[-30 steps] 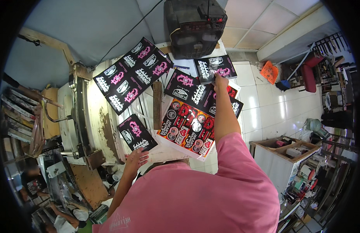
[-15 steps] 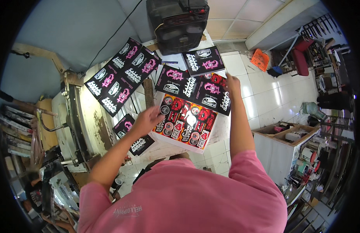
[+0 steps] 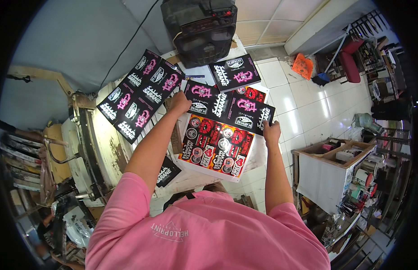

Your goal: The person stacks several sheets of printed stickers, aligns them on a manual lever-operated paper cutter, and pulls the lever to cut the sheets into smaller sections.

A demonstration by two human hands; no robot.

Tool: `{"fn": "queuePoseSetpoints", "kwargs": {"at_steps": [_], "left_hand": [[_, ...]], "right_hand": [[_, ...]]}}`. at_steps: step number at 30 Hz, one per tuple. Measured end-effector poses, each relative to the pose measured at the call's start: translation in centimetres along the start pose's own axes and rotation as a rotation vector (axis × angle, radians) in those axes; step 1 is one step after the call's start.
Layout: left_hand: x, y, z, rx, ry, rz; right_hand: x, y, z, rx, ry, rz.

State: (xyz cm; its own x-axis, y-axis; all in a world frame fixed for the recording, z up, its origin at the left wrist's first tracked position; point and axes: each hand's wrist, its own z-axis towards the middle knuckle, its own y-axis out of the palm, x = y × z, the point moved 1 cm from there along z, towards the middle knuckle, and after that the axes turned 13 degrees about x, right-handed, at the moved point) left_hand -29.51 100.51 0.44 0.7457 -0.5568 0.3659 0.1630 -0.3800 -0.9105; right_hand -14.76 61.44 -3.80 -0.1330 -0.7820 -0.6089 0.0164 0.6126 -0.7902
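A long black printed sheet (image 3: 228, 107) with pink and white designs lies across a red, orange and black sticker sheet (image 3: 202, 140). At its left end, the fingers of my left hand (image 3: 179, 104) are closed on the edge. My right hand (image 3: 272, 131) pinches its lower right corner. Resting over the far edge of that sheet is a smaller stack of black printed sheets (image 3: 234, 72). Left of my left forearm is a wide black printed sheet (image 3: 141, 93), and a small black piece (image 3: 167, 172) sticks out below that forearm.
A black speaker (image 3: 202, 33) stands at the far end of the worktable. Along the left is a metal machine frame with a worn bed (image 3: 111, 146). On the tiled floor at right are an orange dustpan (image 3: 302, 66) and a white cabinet (image 3: 318, 180) with an open-topped wooden tray.
My left hand has moved up from the sticker sheet to the black sheet's left end. My right hand has come down its right edge to the corner, and the sheet has shifted slightly right.
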Motion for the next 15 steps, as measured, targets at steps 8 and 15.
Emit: {"fn": "queuePoseSetpoints", "kwargs": {"at_steps": [8, 15], "left_hand": [[0.4, 0.2, 0.8, -0.143, -0.076, 0.158], [1.6, -0.4, -0.4, 0.072, 0.011, 0.021]], "right_hand": [[-2.8, -0.8, 0.1, 0.01, 0.031, -0.174], [-3.1, -1.6, 0.4, -0.029, 0.027, -0.222]]}}
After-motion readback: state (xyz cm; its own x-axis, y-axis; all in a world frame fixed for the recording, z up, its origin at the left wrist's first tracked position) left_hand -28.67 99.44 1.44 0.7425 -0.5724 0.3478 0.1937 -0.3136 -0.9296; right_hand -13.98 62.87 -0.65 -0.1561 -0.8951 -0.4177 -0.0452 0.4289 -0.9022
